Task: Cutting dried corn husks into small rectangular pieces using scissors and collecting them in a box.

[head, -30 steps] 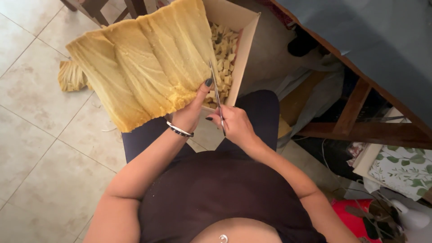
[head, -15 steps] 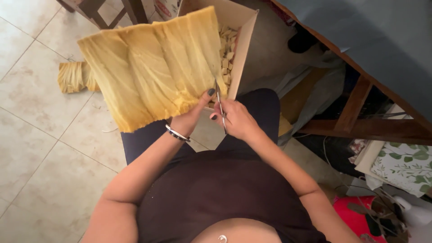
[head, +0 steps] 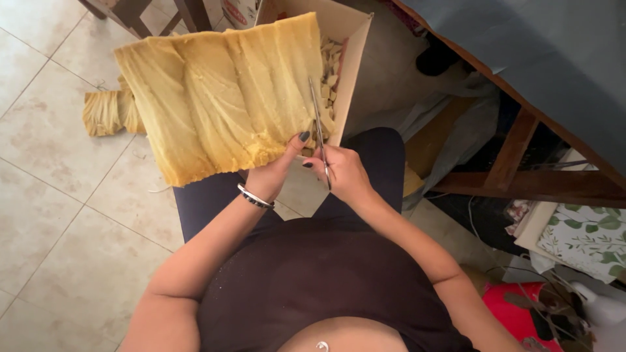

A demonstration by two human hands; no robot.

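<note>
The left hand (head: 274,175) pinches the ribbed, fibrous yellow sheet (head: 225,98) at its lower edge; the right hand (head: 342,173) grips thin metal scissors (head: 318,127), their handles hidden, over a cardboard box (head: 349,62) of what seem pale offcuts.

The single head-worn camera looks steeply down from above the seated person's own torso and lap, facing forward over the knees toward the tiled floor (head: 59,195). It sits close: the left hand (head: 274,171) and right hand (head: 342,173) lie mid-frame, with the sheet of yellow fibre (head: 222,98) and cardboard box (head: 352,45) just beyond. A wooden table (head: 521,163) fills the upper right edge.
</note>
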